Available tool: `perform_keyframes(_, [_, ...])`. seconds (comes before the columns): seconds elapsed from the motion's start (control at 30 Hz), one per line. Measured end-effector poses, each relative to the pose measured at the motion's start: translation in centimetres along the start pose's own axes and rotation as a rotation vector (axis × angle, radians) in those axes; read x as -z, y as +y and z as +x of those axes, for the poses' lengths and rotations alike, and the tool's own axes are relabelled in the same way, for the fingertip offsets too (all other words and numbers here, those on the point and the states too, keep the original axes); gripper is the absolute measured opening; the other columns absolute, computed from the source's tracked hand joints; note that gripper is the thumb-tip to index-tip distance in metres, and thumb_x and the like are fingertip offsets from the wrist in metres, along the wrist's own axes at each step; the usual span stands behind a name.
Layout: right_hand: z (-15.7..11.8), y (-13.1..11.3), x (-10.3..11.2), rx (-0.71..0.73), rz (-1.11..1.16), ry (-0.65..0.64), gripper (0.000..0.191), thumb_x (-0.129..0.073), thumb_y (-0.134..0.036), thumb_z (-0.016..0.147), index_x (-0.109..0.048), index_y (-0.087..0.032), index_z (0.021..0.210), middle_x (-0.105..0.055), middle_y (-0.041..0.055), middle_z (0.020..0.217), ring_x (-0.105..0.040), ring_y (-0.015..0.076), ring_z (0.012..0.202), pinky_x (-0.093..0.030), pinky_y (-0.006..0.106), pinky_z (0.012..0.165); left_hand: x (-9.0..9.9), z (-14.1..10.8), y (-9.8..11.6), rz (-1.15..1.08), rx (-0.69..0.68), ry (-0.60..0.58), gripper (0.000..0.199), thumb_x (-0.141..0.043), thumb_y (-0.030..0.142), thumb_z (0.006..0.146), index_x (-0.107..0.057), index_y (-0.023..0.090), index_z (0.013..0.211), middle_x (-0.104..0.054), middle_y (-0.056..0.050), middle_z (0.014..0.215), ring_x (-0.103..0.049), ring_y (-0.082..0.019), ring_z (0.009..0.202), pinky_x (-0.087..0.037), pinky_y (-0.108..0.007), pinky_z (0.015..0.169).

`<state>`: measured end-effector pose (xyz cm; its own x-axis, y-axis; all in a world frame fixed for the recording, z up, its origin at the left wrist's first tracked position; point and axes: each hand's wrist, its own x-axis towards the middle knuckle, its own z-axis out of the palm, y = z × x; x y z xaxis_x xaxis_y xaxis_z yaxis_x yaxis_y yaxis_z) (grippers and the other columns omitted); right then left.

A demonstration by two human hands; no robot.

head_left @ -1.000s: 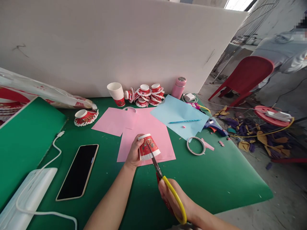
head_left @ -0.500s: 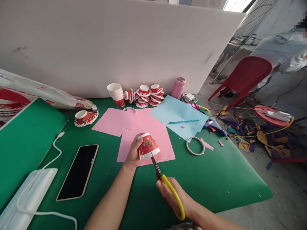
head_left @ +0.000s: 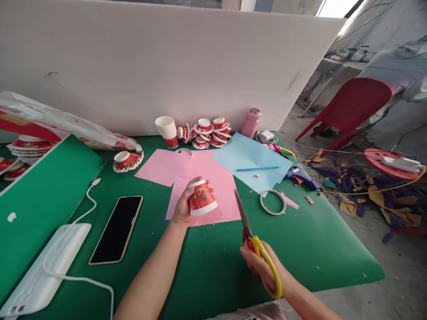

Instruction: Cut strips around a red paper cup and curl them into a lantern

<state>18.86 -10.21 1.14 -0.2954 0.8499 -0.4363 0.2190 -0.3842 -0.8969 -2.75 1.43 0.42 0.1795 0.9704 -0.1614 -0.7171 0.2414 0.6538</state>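
My left hand (head_left: 183,204) is wrapped round a red paper cup (head_left: 203,198) with a gold pattern, its open rim pointing down toward me. Several slits run up the cup's wall on the left side. In my right hand (head_left: 262,264) is a pair of scissors (head_left: 247,222) with yellow and red handles; the blades look closed and stand apart from the cup, to its right. Beneath the cup lie pink paper sheets (head_left: 227,186) on the green table.
Fringed cut cups (head_left: 203,133) and stacked paper cups (head_left: 167,129) stand along the white board. A phone (head_left: 116,230) and power strip (head_left: 50,266) lie left. Rightward are blue paper (head_left: 250,155), a tape roll (head_left: 272,202), a glue gun (head_left: 303,178) and a pink flask (head_left: 251,122).
The scissors have come away from the cup's rim and moved right with my right hand. My left hand still holds the cup, now turned slightly. The view has shifted a little left.
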Motion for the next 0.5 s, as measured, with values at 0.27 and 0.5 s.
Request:
perform_keyframes(0.27, [4.4, -1.6, 0.3, 0.169, 0.182, 0.215, 0.046, -0.068, -0.055, 0.067, -0.037, -0.021, 0.069, -0.063, 0.0106, 0.097, -0.056, 0.0162, 0.071, -0.041, 0.027, 0.057, -0.8, -0.3, -0.8, 0.073, 0.064, -0.095, 0.039, -0.062, 0.03, 0.069, -0.059, 0.018, 0.106, -0.065, -0.01, 0.107, -0.062, -0.023, 0.094, -0.045, -0.036, 0.083])
perform_keyframes(0.5, [7.0, -3.8, -2.0, 0.231, 0.344, 0.131, 0.047, -0.07, -0.051, 0.065, -0.035, -0.021, 0.069, -0.052, -0.0032, 0.067, -0.041, 0.0068, 0.05, -0.034, 0.022, 0.047, -0.7, -0.4, -1.2, 0.053, 0.111, -0.166, 0.046, -0.06, 0.035, 0.069, -0.056, 0.019, 0.112, -0.064, -0.012, 0.109, -0.053, -0.029, 0.112, -0.046, -0.04, 0.084])
